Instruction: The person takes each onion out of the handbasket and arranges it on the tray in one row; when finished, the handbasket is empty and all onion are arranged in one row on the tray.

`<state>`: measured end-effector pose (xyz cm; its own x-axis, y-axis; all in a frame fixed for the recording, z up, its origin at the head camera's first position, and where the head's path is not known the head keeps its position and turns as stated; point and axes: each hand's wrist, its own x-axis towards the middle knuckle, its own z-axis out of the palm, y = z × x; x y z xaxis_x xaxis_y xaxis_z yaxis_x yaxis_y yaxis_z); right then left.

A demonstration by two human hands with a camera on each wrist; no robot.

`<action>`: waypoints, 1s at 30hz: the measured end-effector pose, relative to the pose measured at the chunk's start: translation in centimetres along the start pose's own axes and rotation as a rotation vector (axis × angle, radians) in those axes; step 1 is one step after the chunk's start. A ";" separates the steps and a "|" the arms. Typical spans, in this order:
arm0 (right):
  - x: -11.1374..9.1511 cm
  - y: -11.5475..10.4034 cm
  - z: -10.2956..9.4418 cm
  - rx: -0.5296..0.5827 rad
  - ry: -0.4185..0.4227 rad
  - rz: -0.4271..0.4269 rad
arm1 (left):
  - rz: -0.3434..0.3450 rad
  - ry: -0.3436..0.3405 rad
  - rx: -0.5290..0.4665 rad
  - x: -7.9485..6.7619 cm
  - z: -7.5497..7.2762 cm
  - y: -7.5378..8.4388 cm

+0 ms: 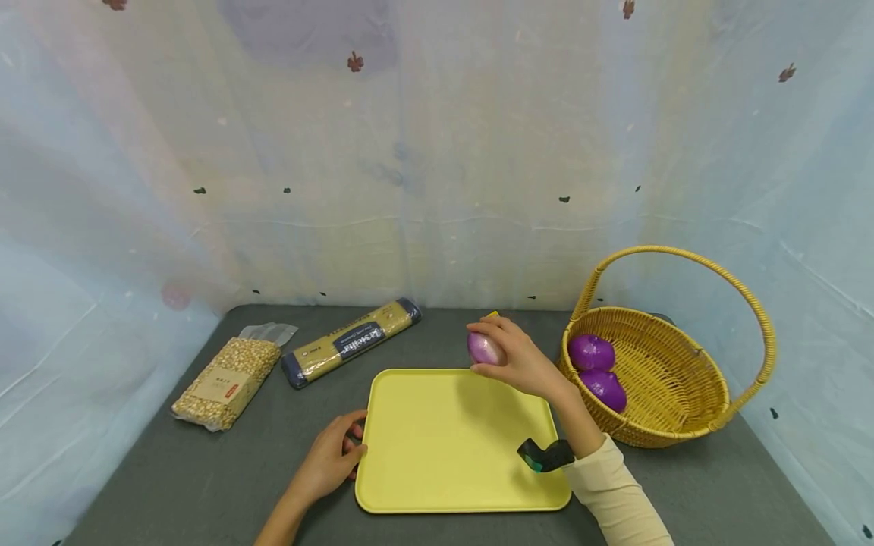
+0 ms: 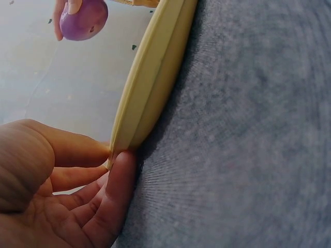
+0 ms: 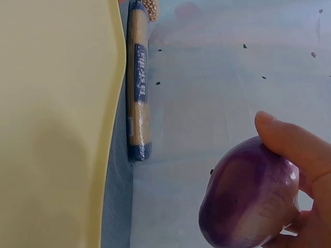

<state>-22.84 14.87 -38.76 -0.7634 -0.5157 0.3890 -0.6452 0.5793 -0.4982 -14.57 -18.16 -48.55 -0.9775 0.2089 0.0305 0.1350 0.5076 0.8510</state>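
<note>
My left hand point(image 1: 329, 458) pinches the left rim of a yellow tray point(image 1: 444, 447) lying on the dark table; in the left wrist view the thumb and fingers close on its edge point(image 2: 147, 88). Above the tray's far edge, my right hand point(image 1: 520, 362) grips a glossy purple onion point(image 1: 483, 349), paler on one side. The right wrist view has the onion point(image 3: 248, 201) held between thumb and fingers, with part of the fingers hidden behind it. Two more purple onions point(image 1: 592, 353) lie against the left inner wall of a yellow wicker basket point(image 1: 672, 322).
The basket, with its tall arched handle point(image 1: 683, 254), stands right of the tray. At the back left lie a long yellow-and-blue pasta packet point(image 1: 351, 341) and a clear bag of pale beans or grains point(image 1: 228, 379). A small yellow thing point(image 1: 493, 313) shows partly behind the right hand.
</note>
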 end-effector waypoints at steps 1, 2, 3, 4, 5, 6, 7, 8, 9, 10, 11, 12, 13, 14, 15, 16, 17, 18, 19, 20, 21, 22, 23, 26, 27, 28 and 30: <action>0.0 0.0 0.2 -0.003 0.000 -0.001 | 0.003 0.000 -0.002 0.0 0.0 0.0; 0.1 -0.1 0.3 -0.003 0.000 -0.004 | 0.004 0.000 -0.003 0.0 0.0 0.0; 0.1 -0.2 0.5 -0.002 0.000 -0.004 | 0.007 0.001 -0.008 0.0 0.0 0.0; 0.2 -0.3 0.6 -0.001 -0.001 -0.005 | 0.009 0.002 -0.014 -0.1 0.0 0.0; 0.2 -0.3 0.7 0.000 -0.005 -0.002 | 0.012 0.003 -0.021 -0.1 0.0 0.1; 0.3 -0.5 0.8 0.001 -0.009 0.001 | 0.016 0.004 -0.026 -0.1 0.0 0.1; 0.3 -0.6 0.9 0.008 -0.014 0.003 | 0.021 0.006 -0.031 -0.1 0.0 0.2; 0.4 -0.7 1.0 0.015 -0.019 0.005 | 0.016 0.008 -0.031 -0.1 0.0 0.2; 0.4 -0.8 1.1 0.020 -0.025 0.010 | 0.015 0.009 -0.028 -0.1 0.0 0.2; 0.4 -0.9 1.2 0.022 -0.031 0.012 | 0.012 0.010 -0.026 -0.2 0.0 0.3; 0.5 -0.9 1.4 0.027 -0.037 0.013 | 0.011 0.010 -0.022 -0.1 0.0 0.3; 0.5 -1.0 1.5 0.032 -0.041 0.012 | 0.010 0.011 -0.021 -0.1 0.0 0.2; 0.6 -1.0 1.7 0.036 -0.043 0.008 | 0.008 0.012 -0.019 -0.1 0.0 0.2; 0.6 -1.1 1.8 0.036 -0.044 0.001 | 0.007 0.011 -0.019 -0.2 0.0 0.2; 0.7 -1.1 2.0 0.037 -0.046 -0.003 | 0.011 0.010 -0.022 -0.2 0.0 0.2; 0.7 -1.1 2.1 0.036 -0.046 -0.007 | 0.011 0.008 -0.027 -0.2 0.0 0.2; 0.8 -1.2 2.3 0.036 -0.046 -0.012 | 0.016 0.007 -0.030 -0.2 0.0 0.2; 0.8 -1.2 2.4 0.036 -0.045 -0.018 | 0.018 0.007 -0.036 -0.2 0.0 0.2; 0.8 -1.3 2.6 0.034 -0.043 -0.026 | 0.021 0.005 -0.034 -0.2 0.0 0.2; 0.9 -1.4 2.7 0.032 -0.044 -0.029 | 0.021 0.004 -0.035 -0.2 0.0 0.2; 0.9 -1.4 2.8 0.031 -0.046 -0.029 | 0.019 0.003 -0.031 -0.1 0.0 0.2; 1.0 -1.5 2.9 0.029 -0.047 -0.028 | 0.013 0.003 -0.029 -0.1 0.0 0.2; 1.0 -1.6 3.1 0.029 -0.050 -0.027 | 0.009 0.003 -0.025 0.0 0.0 0.2; 1.2 -1.9 3.4 0.033 -0.065 -0.022 | 0.000 0.003 -0.025 0.0 0.0 0.2; 1.2 -2.0 3.6 0.035 -0.070 -0.020 | 0.001 0.003 -0.025 0.0 0.0 0.2; 1.3 -2.0 3.7 0.040 -0.075 -0.019 | 0.004 0.003 -0.029 0.0 0.0 0.2; 1.3 -2.2 3.9 0.050 -0.086 -0.017 | 0.014 0.004 -0.029 0.0 0.0 0.2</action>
<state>-22.31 10.42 -40.19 -0.7452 -0.5786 0.3314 -0.6542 0.5384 -0.5312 -14.51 -18.12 -48.39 -0.9761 0.2127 0.0442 0.1437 0.4798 0.8655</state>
